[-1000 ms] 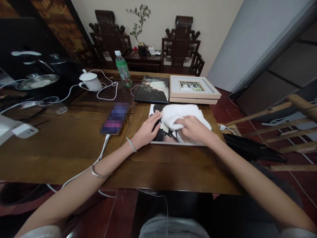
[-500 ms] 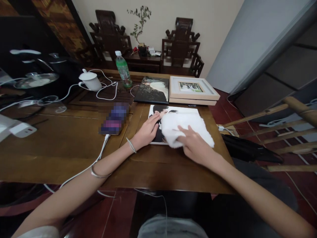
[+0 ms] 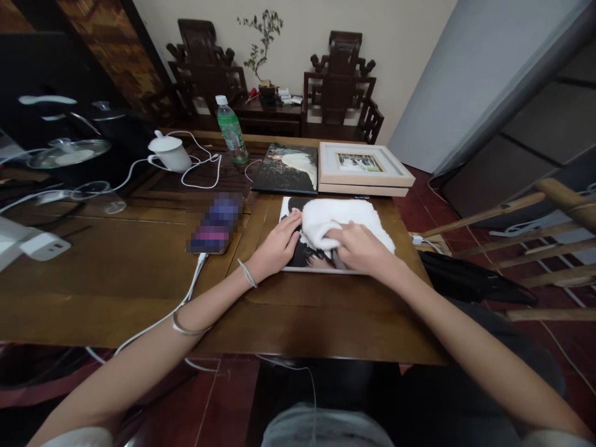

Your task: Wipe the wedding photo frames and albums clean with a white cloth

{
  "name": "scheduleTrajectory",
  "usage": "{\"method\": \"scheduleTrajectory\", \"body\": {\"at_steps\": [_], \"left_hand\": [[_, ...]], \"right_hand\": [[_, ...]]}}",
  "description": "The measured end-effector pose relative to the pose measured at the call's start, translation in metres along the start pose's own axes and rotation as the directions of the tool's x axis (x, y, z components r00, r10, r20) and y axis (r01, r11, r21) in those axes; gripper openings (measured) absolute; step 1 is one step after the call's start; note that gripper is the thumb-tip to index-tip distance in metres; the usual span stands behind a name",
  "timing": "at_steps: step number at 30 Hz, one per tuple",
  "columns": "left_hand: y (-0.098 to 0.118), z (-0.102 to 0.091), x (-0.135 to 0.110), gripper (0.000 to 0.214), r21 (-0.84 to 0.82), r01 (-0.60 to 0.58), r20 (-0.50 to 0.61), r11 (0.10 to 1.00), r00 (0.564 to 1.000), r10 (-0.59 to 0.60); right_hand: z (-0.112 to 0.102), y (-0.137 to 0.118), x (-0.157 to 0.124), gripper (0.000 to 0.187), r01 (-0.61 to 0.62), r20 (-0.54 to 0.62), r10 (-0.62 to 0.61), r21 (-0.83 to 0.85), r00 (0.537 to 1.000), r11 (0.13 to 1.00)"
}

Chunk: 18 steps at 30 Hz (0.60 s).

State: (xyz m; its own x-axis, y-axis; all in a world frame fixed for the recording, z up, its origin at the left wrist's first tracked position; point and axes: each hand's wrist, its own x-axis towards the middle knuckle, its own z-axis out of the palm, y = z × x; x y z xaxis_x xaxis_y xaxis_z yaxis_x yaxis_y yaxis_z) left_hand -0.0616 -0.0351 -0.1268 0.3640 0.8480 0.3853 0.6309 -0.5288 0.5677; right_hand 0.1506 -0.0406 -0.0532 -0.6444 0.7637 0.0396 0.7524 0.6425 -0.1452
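Across the upper left of the frame I see a glass-lidded pan [image 3: 69, 155], a white lidded cup [image 3: 171, 154] and loops of white cable, with a green-labelled bottle [image 3: 232, 133] standing just right of them. A clear plastic cup [image 3: 100, 197] lies below the pan. At left of centre, a phone [image 3: 215, 223], its screen blurred out, lies on the wooden table [image 3: 335, 316] with a white cord [image 3: 198, 273] plugged into its near end. Just beyond the work, right of upper centre, a dark photo panel [image 3: 286, 167] and a pale framed picture [image 3: 365, 167] sit side by side and crowd the far edge.

The photo print [image 3: 321, 264] I am watching lies flat at the centre, much of it covered by a folded white cloth [image 3: 349, 217]. My left hand [image 3: 278, 243] rests on its left side, fingers stretched and close together, thumb spread away, gripping nothing. My right hand [image 3: 365, 251] has its fingers bent into the cloth's near fold, clamped on it; I cannot tell where the thumb is.
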Motion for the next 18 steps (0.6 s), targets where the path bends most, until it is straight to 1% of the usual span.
{"method": "scheduleTrajectory", "body": {"at_steps": [3, 5, 7, 10, 13, 15, 16, 18], "left_hand": [[0.005, -0.003, 0.0, 0.045, -0.045, 0.002, -0.065, 0.999, 0.998, -0.005], [0.008, -0.007, 0.0, 0.046, -0.087, -0.01, -0.14, 0.996, 0.99, -0.003], [0.01, -0.011, 0.0, 0.047, -0.127, -0.013, -0.214, 0.992, 0.977, -0.014], [0.009, -0.014, 0.0, 0.05, -0.174, 0.002, -0.281, 0.985, 0.958, -0.052], [0.006, -0.015, 0.0, 0.052, -0.189, -0.011, -0.278, 0.982, 0.96, -0.043], [0.005, -0.014, 0.0, 0.053, -0.177, -0.021, -0.248, 0.984, 0.968, -0.024], [0.005, -0.014, 0.0, 0.053, -0.161, -0.02, -0.227, 0.987, 0.974, -0.018], [0.006, -0.012, 0.0, 0.051, -0.113, -0.008, -0.172, 0.994, 0.985, -0.011]], "right_hand": [[0.004, 0.009, 0.032, 0.047, -0.024, -0.042, 0.022, -0.04, 0.999, 0.999], [0.01, 0.003, 0.042, 0.049, -0.02, -0.07, 0.014, -0.096, 0.997, 0.995], [0.018, -0.011, 0.042, 0.05, 0.009, -0.059, -0.018, -0.139, 0.998, 0.99], [0.031, -0.037, 0.023, 0.046, 0.118, -0.009, -0.121, -0.146, 0.993, 0.982], [0.034, -0.054, -0.012, 0.041, 0.274, 0.035, -0.272, -0.081, 0.962, 0.958], [0.029, -0.056, -0.037, 0.04, 0.341, 0.067, -0.34, -0.005, 0.938, 0.94], [0.026, -0.055, -0.049, 0.042, 0.352, 0.08, -0.354, 0.033, 0.932, 0.935], [0.016, -0.047, -0.068, 0.046, 0.329, 0.098, -0.338, 0.096, 0.936, 0.939]]}}
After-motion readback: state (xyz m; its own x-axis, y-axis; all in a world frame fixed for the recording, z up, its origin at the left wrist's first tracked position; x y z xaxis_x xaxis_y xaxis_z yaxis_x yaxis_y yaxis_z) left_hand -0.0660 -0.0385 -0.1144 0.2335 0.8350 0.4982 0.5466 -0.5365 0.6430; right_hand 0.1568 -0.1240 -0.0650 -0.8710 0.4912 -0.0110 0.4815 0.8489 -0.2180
